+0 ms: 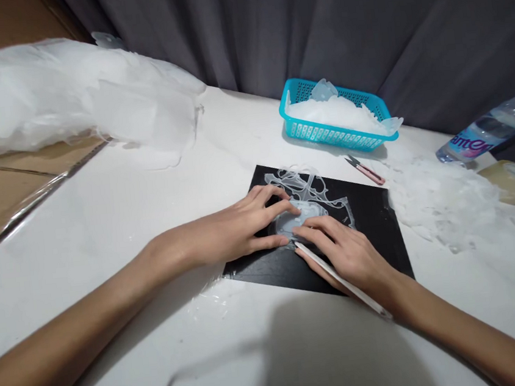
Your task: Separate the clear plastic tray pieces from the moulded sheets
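Observation:
On a black mat (372, 236) lies a translucent, bluish silicone-like piece (306, 210) with raised shapes. A lacy offcut of clear material (305, 188) with cut-out loops spreads just behind it. My left hand (255, 221) grips the piece from its left side, thumb at the near edge and fingers at the far edge. Over its right near edge, my right hand (343, 242) has its fingertips on the piece. A slim white pen-like tool (345, 282) is tucked in the right hand, its tip by the piece's near edge. The fingers partly hide the piece.
Pink-handled thread snips (365, 170) lie behind the mat. A turquoise basket (341, 138) holds translucent pieces. At right are a heap of clear scraps (446, 197), a water bottle (477, 136) and a tape roll (514, 181). A large translucent pile (67, 96) covers the back left.

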`<state>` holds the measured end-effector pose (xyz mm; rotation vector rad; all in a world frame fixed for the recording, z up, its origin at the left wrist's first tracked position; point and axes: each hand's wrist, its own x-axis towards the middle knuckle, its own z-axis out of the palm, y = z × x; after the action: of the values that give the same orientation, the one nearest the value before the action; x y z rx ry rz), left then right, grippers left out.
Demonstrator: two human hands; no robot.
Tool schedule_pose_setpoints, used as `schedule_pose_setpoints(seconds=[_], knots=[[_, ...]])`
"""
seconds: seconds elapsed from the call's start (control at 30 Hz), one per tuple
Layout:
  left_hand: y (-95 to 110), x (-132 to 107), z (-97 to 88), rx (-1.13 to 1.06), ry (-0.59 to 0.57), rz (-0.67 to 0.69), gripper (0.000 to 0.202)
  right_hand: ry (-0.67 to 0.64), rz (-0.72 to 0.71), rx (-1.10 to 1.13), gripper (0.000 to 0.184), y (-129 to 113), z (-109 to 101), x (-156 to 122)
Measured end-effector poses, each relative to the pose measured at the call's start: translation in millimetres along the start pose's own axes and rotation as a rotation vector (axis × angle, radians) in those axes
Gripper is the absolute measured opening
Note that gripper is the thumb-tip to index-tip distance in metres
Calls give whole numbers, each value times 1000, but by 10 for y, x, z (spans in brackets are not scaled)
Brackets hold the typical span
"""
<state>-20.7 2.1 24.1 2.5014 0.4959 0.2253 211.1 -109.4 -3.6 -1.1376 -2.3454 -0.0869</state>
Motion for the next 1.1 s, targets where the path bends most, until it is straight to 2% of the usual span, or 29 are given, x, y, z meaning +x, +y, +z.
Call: schedule_pose_setpoints(seconds=[0.1,0.2,0.3,0.37,0.47,0.57,0.73,1.0,1.1], knots=[[73,16,-34,30,52,-88,44,-17,11,-46,25,-15,-2,16],[138,16,-41,18,147,-310,47,15,14,-47,26,-14,-9,31],[194,22,-1,-167,47,-481,47,115,44,-7,30,1,-22,43],[243,54,51,-375,-4,-484,48,161,78,7,34,10,-29,47],[326,129,155,-692,80,-457,46,186,125,27,37,17,-28,49],[384,178,261,-826,153,-499,44,186,137,53,36,15,-18,50],[422,179,354,-852,233,-502,38,184,168,107,30,18,-15,55],[446,207,327,-707,330,-505,32,209,307,388,21,59,-29,72],[460,210,324,-663,328,-525,30,227,379,457,20,93,-85,99]])
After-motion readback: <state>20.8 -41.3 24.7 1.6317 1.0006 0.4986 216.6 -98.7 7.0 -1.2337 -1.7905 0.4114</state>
